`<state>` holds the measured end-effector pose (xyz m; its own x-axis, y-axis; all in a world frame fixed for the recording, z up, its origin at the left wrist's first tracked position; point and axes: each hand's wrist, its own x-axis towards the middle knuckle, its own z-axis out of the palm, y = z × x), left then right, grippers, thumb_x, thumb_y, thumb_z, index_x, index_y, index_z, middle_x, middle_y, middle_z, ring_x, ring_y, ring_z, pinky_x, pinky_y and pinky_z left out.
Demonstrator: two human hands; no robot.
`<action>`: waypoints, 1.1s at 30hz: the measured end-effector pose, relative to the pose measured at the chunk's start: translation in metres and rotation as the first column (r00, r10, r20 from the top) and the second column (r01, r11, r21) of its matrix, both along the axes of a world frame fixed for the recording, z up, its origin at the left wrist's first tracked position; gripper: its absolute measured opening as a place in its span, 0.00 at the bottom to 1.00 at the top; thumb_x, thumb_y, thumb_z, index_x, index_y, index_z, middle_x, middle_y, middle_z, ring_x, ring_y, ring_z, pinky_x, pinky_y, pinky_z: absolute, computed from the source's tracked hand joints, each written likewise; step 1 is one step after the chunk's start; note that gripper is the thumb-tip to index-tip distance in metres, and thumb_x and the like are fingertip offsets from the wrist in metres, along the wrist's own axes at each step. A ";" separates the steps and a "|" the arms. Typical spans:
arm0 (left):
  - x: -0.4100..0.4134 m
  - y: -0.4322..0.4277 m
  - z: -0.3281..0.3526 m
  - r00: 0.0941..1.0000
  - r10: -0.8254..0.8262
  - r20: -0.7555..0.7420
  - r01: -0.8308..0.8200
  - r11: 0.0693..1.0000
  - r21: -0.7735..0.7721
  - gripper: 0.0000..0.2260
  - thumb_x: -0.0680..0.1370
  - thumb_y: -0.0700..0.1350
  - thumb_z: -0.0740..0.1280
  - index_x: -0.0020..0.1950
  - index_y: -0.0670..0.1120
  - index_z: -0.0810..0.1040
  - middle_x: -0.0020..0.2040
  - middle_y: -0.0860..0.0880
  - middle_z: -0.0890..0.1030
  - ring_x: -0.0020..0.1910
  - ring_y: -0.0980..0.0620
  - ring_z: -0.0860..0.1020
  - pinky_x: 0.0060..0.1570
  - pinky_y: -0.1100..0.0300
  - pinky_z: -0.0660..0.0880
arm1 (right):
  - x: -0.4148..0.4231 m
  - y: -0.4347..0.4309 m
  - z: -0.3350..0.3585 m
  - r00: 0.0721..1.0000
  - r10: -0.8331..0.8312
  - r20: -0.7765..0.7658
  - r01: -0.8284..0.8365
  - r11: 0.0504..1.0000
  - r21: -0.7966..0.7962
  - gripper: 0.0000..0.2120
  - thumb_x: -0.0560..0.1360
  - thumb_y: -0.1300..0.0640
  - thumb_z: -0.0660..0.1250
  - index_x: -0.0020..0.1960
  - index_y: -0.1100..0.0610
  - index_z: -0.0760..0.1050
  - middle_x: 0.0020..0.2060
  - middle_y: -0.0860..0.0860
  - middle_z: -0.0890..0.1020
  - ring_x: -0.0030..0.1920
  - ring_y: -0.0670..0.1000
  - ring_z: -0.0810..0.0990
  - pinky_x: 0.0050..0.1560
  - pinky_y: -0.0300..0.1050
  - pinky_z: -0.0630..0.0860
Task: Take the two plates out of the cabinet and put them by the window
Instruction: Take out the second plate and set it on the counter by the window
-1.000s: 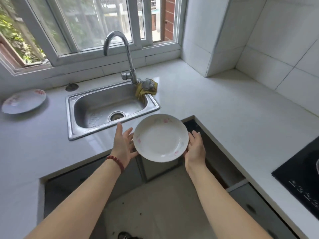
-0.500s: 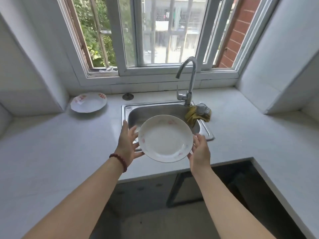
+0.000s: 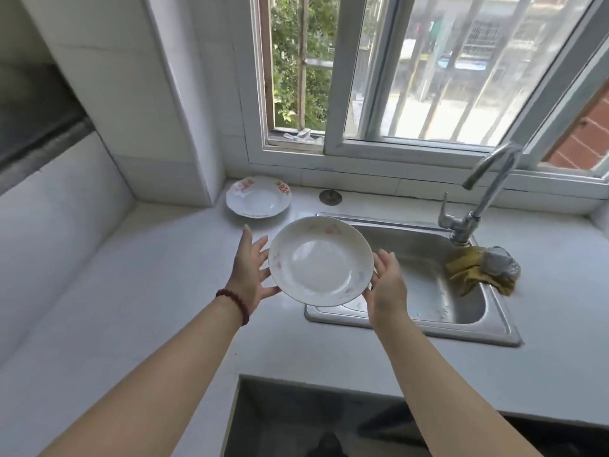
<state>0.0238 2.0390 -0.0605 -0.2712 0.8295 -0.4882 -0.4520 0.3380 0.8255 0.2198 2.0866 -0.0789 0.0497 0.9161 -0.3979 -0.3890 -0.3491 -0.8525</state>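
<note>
A white plate with faint pink flowers [image 3: 321, 260] is held in the air between both hands, above the left end of the sink. My left hand [image 3: 250, 268] grips its left rim, with a red bead bracelet on the wrist. My right hand [image 3: 385, 285] grips its right rim. A second white plate with red marks [image 3: 258, 197] lies on the white counter just below the window [image 3: 362, 94], a little beyond the held plate and to its left.
A steel sink [image 3: 461, 291] with a tall tap [image 3: 478, 199] sits right of the hands. A yellow cloth and a grey scrubber [image 3: 484, 270] hang on its rim. A sink plug [image 3: 330, 196] lies by the sill. A tiled pillar [image 3: 148, 94] stands at left.
The view has swung left and closer to the window. Both hands have carried the plate forward over the counter, nearer the plate by the sill.
</note>
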 end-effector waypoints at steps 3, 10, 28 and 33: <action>-0.015 0.017 -0.001 0.998 0.056 0.006 -0.056 0.998 -0.010 0.33 0.72 0.70 0.48 0.70 0.54 0.64 0.66 0.52 0.71 0.62 0.46 0.71 0.55 0.43 0.71 | -0.018 0.026 0.001 0.997 0.069 0.020 -0.069 0.998 0.005 0.21 0.79 0.47 0.53 0.67 0.57 0.68 0.58 0.47 0.80 0.58 0.45 0.76 0.51 0.45 0.74; -0.043 0.067 -0.002 0.988 0.147 -0.057 -0.148 0.989 -0.006 0.25 0.73 0.70 0.46 0.58 0.59 0.72 0.58 0.56 0.74 0.59 0.49 0.72 0.47 0.49 0.73 | -0.059 0.097 -0.001 0.971 0.199 0.132 -0.202 0.979 0.013 0.15 0.78 0.49 0.56 0.51 0.60 0.74 0.62 0.59 0.75 0.62 0.59 0.75 0.64 0.58 0.68; -0.144 0.174 -0.026 0.987 0.161 -0.012 -0.161 0.987 -0.019 0.27 0.71 0.73 0.42 0.54 0.64 0.73 0.53 0.59 0.78 0.53 0.56 0.75 0.46 0.53 0.72 | -0.164 0.222 -0.031 0.932 0.292 0.215 -0.287 0.956 -0.054 0.21 0.76 0.49 0.52 0.58 0.65 0.66 0.64 0.61 0.71 0.65 0.62 0.68 0.66 0.62 0.65; -0.168 0.207 -0.043 0.985 0.162 -0.063 -0.165 0.986 -0.038 0.23 0.74 0.69 0.40 0.46 0.64 0.73 0.44 0.64 0.77 0.46 0.62 0.74 0.41 0.57 0.71 | -0.195 0.253 -0.052 0.908 0.338 0.248 -0.329 0.941 -0.077 0.12 0.77 0.47 0.53 0.49 0.52 0.72 0.49 0.51 0.75 0.51 0.51 0.72 0.54 0.49 0.67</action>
